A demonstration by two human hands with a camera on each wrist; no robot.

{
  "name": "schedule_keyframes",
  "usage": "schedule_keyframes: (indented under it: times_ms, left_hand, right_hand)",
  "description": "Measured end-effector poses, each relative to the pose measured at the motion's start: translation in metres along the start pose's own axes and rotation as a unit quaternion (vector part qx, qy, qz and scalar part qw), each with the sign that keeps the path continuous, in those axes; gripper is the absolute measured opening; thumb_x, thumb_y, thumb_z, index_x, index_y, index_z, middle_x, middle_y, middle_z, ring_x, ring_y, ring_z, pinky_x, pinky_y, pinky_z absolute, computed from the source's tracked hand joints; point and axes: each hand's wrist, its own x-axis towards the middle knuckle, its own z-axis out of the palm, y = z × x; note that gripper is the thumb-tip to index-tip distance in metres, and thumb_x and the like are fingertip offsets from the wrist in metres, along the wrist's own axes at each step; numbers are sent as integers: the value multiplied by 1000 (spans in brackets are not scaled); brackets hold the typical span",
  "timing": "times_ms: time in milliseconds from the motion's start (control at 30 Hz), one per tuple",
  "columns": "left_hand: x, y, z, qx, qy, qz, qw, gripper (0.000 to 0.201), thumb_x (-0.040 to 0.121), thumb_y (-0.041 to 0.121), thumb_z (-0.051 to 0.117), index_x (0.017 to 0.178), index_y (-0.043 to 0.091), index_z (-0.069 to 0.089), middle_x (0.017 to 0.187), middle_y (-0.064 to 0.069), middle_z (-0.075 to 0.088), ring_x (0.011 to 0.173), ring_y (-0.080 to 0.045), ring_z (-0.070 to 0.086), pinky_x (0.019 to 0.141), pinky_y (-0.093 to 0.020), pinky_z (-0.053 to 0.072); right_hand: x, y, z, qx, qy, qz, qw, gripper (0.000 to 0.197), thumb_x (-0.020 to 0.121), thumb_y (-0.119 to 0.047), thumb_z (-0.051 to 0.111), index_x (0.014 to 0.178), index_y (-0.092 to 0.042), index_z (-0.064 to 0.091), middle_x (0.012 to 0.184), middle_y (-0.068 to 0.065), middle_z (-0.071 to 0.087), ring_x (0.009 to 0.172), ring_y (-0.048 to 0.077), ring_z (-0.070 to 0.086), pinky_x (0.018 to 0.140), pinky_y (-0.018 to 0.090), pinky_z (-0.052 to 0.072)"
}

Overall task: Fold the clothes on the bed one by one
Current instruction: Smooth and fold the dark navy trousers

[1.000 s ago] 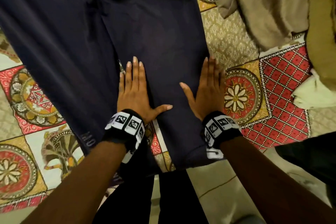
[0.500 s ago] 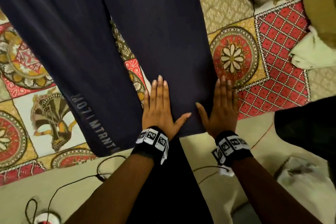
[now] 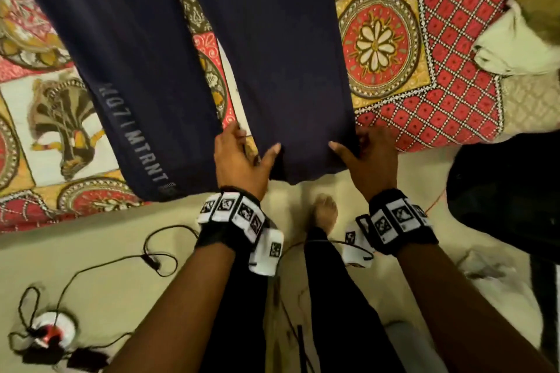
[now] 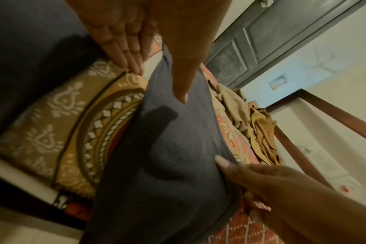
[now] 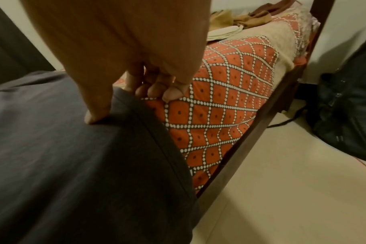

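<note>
Navy trousers [image 3: 169,48] were found spread over the patterned bedspread [image 3: 454,94], the two legs parted and their hems hanging just past the bed's near edge. Half a second earlier both hands had been pressed flat on the right-hand leg; by this moment they had been drawn back to its hem. The left hand [image 3: 239,157] was seen gripping the hem's left corner, thumb on top and fingers tucked beneath. The right hand [image 3: 368,157] was seen pinching the right corner in the same manner, its thumb [image 5: 94,113] pressed on the cloth. Smoothing was therefore judged finished and the first fold judged about to begin, most likely by carrying this leg across or upward. The other leg, marked with pale lettering [image 3: 133,136], was left untouched.

Unfolded tan and cream garments [image 3: 515,39] were noted heaped at the bed's far right. A dark wooden bed frame [image 5: 251,132], pale floor tiles [image 3: 91,251], a trailing cable [image 3: 151,257], a black bag [image 3: 509,185] and a dark panelled door [image 4: 272,41] were also recorded.
</note>
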Motion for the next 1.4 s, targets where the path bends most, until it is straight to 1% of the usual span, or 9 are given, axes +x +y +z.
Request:
schedule_keyframes:
  times_ms: [167, 367, 467, 600, 833, 1033, 1133, 1267, 1400]
  left_hand:
    - [14, 7, 12, 73, -16, -27, 997, 43, 80, 48, 77, 78, 6, 66, 83, -12, 66, 80, -28, 62, 77, -37, 51]
    - [-14, 3, -1, -292, -88, -156, 939, 16, 90, 27, 73, 91, 11, 67, 88, -12, 69, 86, -24, 65, 86, -44, 53]
    - [-24, -10, -3, -288, -178, -183, 923, 23, 80, 37, 81, 94, 19, 75, 94, -9, 68, 94, -24, 60, 88, -39, 45]
    - [-45, -31, 15, -231, -288, -181, 911, 22, 83, 0, 74, 102, 12, 71, 92, 10, 76, 91, -2, 70, 81, -14, 52]
    - [-66, -91, 62, -157, -362, -240, 887, 29, 71, 23, 88, 97, 14, 77, 99, -4, 77, 100, -14, 72, 94, -26, 53]
    - [-75, -106, 90, -214, -265, -294, 893, 24, 81, -9, 73, 84, 12, 63, 55, 5, 60, 62, 2, 58, 78, -15, 51]
    - [-77, -113, 83, -269, -193, -341, 880, 45, 67, -1, 84, 106, 7, 61, 80, -18, 68, 80, -9, 65, 88, -36, 54]
    - [-88, -125, 32, -195, 76, -299, 931, 21, 86, -6, 66, 94, 12, 68, 86, -8, 68, 67, -7, 65, 70, -34, 49]
    - [-84, -119, -49, -188, 267, -220, 919, 14, 91, 7, 68, 96, 16, 59, 90, -1, 65, 81, -17, 61, 58, -29, 59]
  right_hand:
    - [-1, -1, -17, 91, -64, 1, 994, 27, 86, -35, 80, 79, -17, 60, 79, 5, 61, 79, 20, 57, 71, 32, 44]
    - [1, -2, -46, 176, -178, 9, 968, 13, 88, -20, 78, 85, -19, 65, 73, 12, 73, 70, 10, 67, 70, 22, 52]
    - [0, 8, -49, 215, -267, 67, 937, 25, 84, -15, 82, 104, -20, 68, 90, 5, 78, 85, 13, 74, 77, 22, 56]
    - [-15, 35, -41, 213, -356, 71, 907, 42, 79, -1, 82, 119, -9, 69, 107, -3, 76, 98, 6, 73, 82, 19, 55]
    - [-28, 101, 1, 61, -374, 47, 924, 34, 74, -15, 89, 105, -10, 77, 102, 1, 78, 97, 15, 74, 93, 45, 58]
    - [-28, 131, 28, 26, -359, 74, 930, 30, 77, -6, 86, 67, -20, 62, 65, -7, 67, 62, 3, 62, 74, 32, 50]
    - [-29, 141, 31, -42, -298, 76, 951, 21, 81, -18, 83, 82, -27, 64, 84, -4, 72, 88, 21, 71, 87, 37, 55]
    - [-48, 97, 12, -88, -264, 34, 960, 14, 87, -23, 74, 85, -32, 65, 85, -12, 71, 79, 12, 66, 76, 26, 46]
    - [-73, 6, 17, 55, -256, -83, 962, 4, 85, -28, 74, 85, -30, 70, 78, -24, 70, 75, 4, 65, 73, 14, 48]
